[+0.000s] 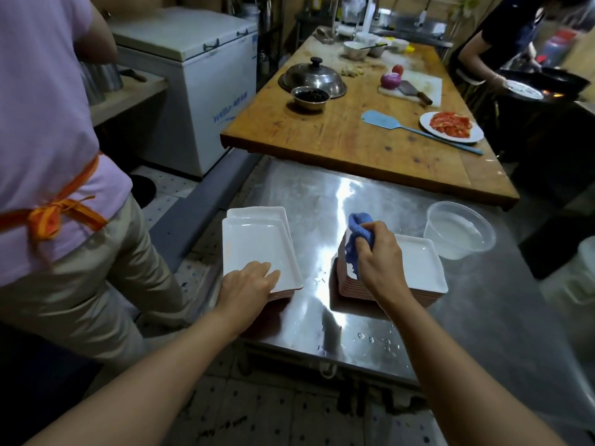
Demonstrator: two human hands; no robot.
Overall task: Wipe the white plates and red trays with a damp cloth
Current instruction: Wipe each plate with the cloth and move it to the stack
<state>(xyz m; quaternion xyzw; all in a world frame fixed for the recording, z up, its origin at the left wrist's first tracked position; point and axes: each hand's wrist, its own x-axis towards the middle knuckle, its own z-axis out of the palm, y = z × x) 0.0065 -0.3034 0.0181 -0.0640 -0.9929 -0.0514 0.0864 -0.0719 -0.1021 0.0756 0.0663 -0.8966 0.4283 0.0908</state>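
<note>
Two stacks of rectangular plates, white on top with red undersides, stand on the steel table (467, 317). The left stack (254, 246) sits at the table's left edge, its top plates a little askew. My left hand (248, 283) rests flat on that stack's near corner, fingers straight. The right stack (421, 268) is taller. My right hand (380, 255) grips a bunched blue cloth (357, 239) and holds it against the right stack's left edge, covering that side.
A clear plastic tub of water (458, 231) stands right of the stacks. A wooden table (338, 133) behind holds a pot lid, bowls, a cleaver, a blue spatula and a plate of tomato. One person (48, 156) stands close on the left, another at the far right. Water drops lie on the steel.
</note>
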